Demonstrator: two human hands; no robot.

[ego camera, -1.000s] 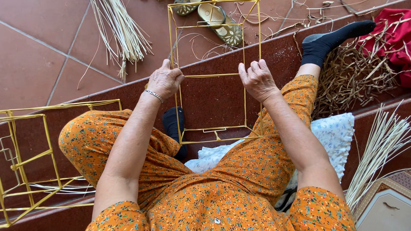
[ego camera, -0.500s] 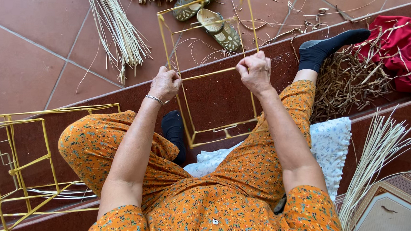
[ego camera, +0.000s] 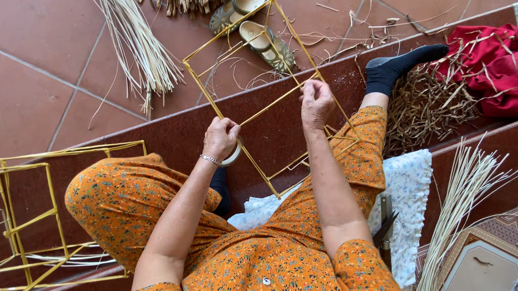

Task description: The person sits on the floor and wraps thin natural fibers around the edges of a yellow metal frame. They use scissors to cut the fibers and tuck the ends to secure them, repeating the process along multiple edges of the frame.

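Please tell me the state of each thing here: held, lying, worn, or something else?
Yellow frame: tilted, gripped by both hands.
Left hand: closed on a frame bar.
Right hand: closed on a frame bar.
Tape roll: at the left hand.
Sandals: lying on tiles, off the feet.
Second frame: resting on the floor, untouched.
Reed bundle: lying loose.

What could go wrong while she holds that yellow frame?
The thin wire frame is gripped only at two spots, by the left hand and right hand, so it might twist or bend. Its far corner hangs over the sandals and could snag them. The scissors beside her leg might poke her.
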